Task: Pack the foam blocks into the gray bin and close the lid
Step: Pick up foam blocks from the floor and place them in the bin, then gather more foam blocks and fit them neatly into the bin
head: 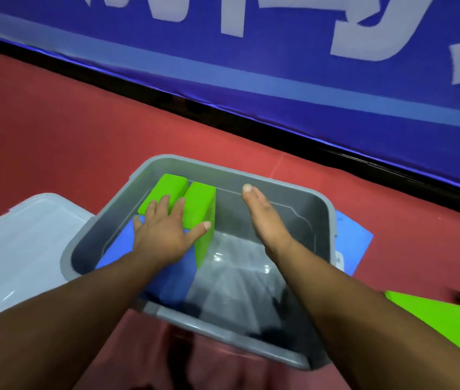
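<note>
The gray bin (321, 209) sits open on the red floor. Inside, at its left end, two green foam blocks (200, 201) stand on edge side by side, with a blue foam block (172, 280) lying against the left wall beneath my arm. My left hand (167, 229) rests flat with spread fingers on top of the green and blue blocks. Over the bin's bare right half my right hand (268, 218) hovers, flat, fingers together, holding nothing. The translucent lid (18, 243) lies on the floor left of the bin.
A blue foam piece (355, 243) lies under the bin's right side. More green foam blocks (445, 319) lie on the floor at the lower right. A blue banner wall (307, 66) with a black base strip runs behind the bin.
</note>
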